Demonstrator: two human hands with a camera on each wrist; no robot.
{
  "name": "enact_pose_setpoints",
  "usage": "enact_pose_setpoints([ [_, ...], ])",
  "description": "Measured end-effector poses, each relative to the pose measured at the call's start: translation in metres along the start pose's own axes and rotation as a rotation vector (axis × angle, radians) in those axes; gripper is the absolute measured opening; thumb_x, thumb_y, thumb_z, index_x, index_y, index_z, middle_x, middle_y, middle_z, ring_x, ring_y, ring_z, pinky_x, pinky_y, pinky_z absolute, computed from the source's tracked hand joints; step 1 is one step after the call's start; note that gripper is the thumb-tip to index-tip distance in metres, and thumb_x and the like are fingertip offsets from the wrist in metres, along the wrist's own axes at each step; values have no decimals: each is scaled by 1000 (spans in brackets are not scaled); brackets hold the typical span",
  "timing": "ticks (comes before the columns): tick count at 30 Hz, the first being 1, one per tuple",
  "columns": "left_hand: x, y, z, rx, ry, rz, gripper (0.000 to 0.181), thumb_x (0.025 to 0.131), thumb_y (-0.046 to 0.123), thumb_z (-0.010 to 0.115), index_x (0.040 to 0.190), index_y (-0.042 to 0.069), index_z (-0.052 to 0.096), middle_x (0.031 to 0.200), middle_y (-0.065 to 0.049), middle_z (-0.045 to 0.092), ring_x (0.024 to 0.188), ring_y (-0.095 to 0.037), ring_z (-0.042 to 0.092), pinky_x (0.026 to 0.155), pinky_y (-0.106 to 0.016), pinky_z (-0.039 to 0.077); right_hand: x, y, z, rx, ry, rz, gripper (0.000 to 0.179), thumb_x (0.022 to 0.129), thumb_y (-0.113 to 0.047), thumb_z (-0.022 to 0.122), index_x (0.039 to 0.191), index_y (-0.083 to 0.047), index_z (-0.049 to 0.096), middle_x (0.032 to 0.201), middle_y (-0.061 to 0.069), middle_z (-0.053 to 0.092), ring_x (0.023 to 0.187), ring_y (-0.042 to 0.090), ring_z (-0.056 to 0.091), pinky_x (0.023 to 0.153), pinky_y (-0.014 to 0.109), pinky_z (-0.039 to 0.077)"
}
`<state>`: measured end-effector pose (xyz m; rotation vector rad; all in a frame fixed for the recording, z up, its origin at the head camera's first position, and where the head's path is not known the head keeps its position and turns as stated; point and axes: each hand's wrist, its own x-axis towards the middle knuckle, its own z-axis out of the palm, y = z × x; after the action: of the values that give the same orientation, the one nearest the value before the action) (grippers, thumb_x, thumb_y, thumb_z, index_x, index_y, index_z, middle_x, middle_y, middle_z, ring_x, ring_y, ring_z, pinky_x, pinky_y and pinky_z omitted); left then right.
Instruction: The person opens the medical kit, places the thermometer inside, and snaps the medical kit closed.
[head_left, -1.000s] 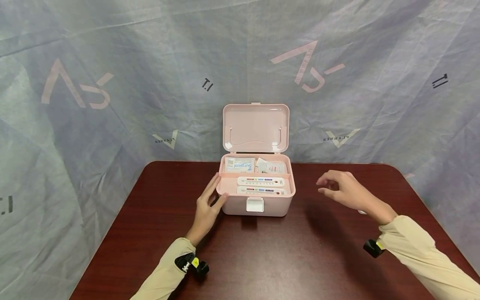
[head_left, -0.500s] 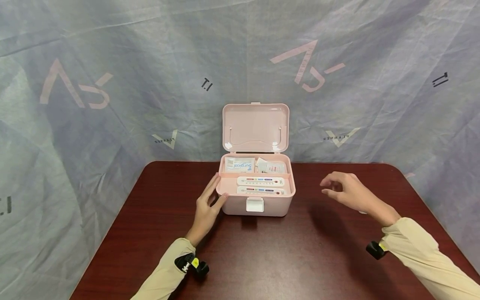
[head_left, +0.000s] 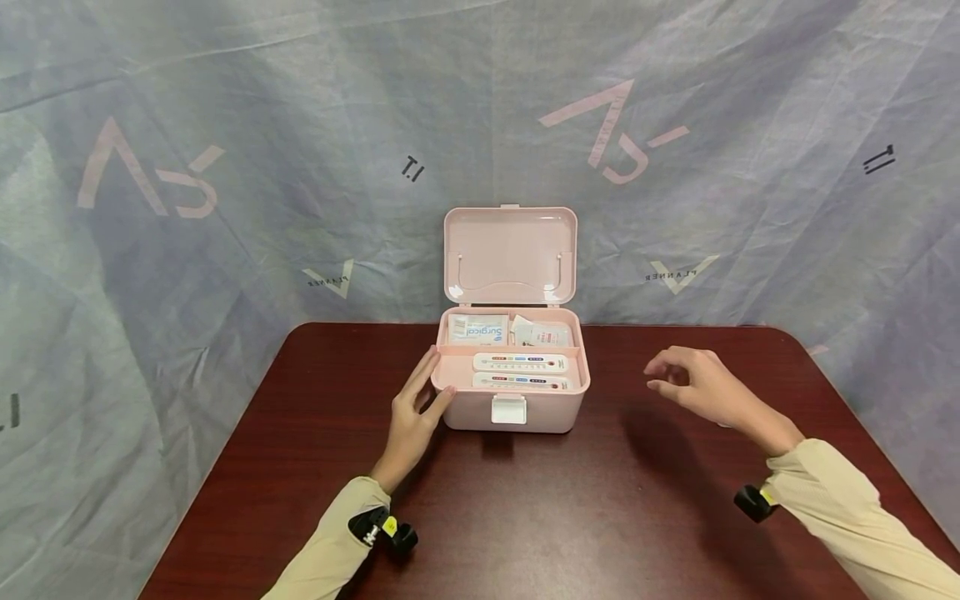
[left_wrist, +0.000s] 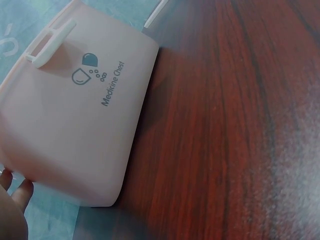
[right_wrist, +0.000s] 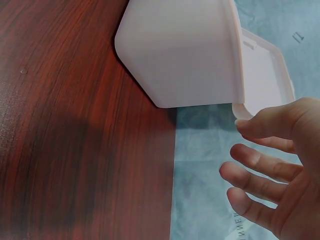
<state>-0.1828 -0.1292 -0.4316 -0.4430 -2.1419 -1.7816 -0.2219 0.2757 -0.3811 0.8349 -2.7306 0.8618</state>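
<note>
A pink medicine chest [head_left: 551,412] stands on the table with its lid [head_left: 510,254] raised. My left hand [head_left: 411,421] touches the chest's left side near the rim, thumb and fingers extended. Two white strip thermometers [head_left: 517,362] lie in the front compartment. Behind the divider sit a packet marked Surgical [head_left: 477,329] on the left and a small white packet [head_left: 547,335] on the right. To the right of the chest, my right hand [head_left: 697,383] hovers above the table, its fingers loosely bent with nothing between them. The right wrist view shows that hand [right_wrist: 272,165] apart from the chest wall.
The dark red wooden table [head_left: 570,517] extends around the chest. A grey-blue printed cloth [head_left: 360,167] hangs behind its far edge. A small white object [head_left: 723,425] is mostly covered by the right wrist. The chest's white latch [head_left: 508,411] hangs at the front.
My right hand has drifted slightly to the right, away from the chest, and a little toward me. The left hand and the chest stay in place.
</note>
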Motion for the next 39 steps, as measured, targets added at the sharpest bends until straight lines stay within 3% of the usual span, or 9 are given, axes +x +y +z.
enact_pose_setpoints([
  [24, 0, -1, 0, 8, 0, 3, 54, 90, 2, 61, 140, -4, 41, 148, -20, 33, 136, -33, 30, 98, -62, 31, -17, 12, 2, -6, 12, 30, 16, 80, -4, 73, 89, -16, 68, 76, -8, 59, 63, 6, 49, 54, 23, 41],
  [39, -1, -1, 1, 12, 7, 2, 54, 91, 2, 61, 140, -4, 41, 149, -17, 34, 136, -32, 31, 99, -60, 32, -29, 21, 2, -5, 91, 76, 17, 77, -1, 75, 86, -14, 68, 74, -5, 60, 64, 5, 50, 51, 20, 41],
])
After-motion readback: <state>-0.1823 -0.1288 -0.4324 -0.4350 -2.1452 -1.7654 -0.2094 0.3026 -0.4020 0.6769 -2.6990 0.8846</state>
